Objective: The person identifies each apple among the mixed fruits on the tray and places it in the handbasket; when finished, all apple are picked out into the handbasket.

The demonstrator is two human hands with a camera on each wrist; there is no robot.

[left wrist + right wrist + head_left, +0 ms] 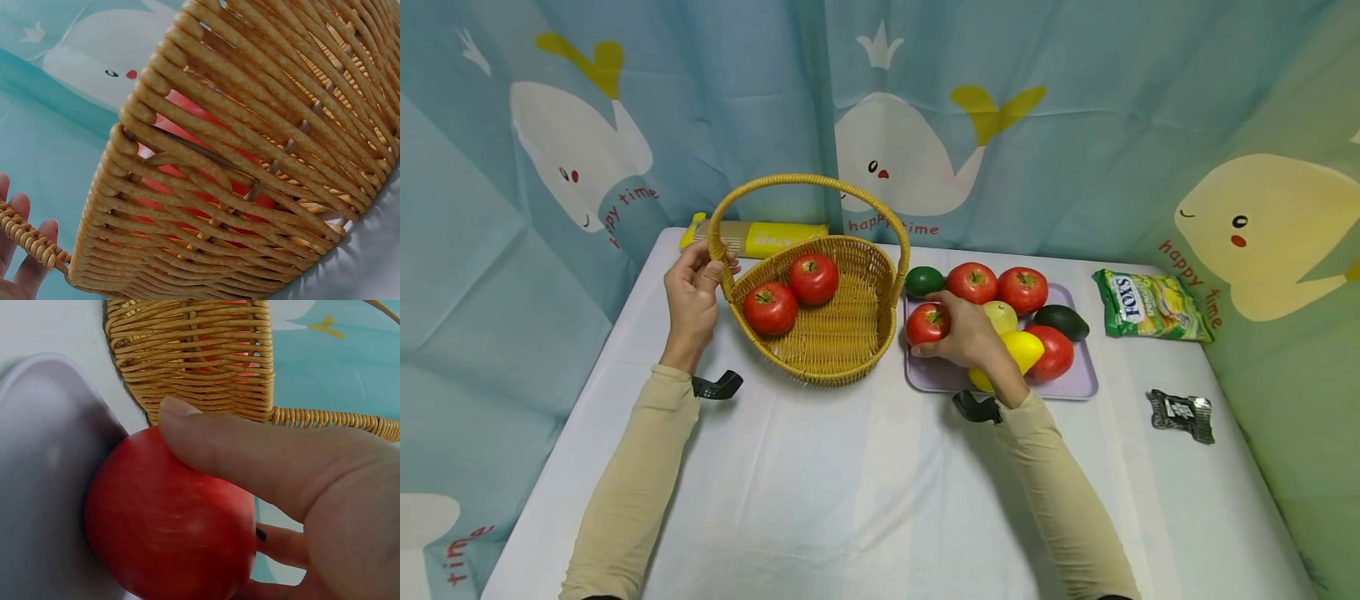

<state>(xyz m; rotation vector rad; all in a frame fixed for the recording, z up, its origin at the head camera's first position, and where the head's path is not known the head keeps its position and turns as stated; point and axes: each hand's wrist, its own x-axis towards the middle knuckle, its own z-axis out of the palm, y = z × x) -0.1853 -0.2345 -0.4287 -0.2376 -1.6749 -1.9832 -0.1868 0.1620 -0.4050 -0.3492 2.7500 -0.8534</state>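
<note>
My left hand (691,287) holds the handle of a wicker basket (846,333) near its left base; the left wrist view shows its fingers (19,209) behind the wrapped handle. Two red apples, one at the front left (771,310) and one further back (814,279), lie inside the basket. To the basket's right, my right hand (972,332) grips another red apple (169,519), thumb on one side and fingers on the other. That apple is at the left end of a pale purple tray (1081,382); whether it touches the tray is unclear.
On the tray are more red fruits (1051,353), dark green fruits (1061,322), yellow fruit (1024,350) and a pale round fruit (1000,317). A yellow packet (782,240) lies behind the basket. At right lie a green candy bag (1153,307) and a small black packet (1182,414).
</note>
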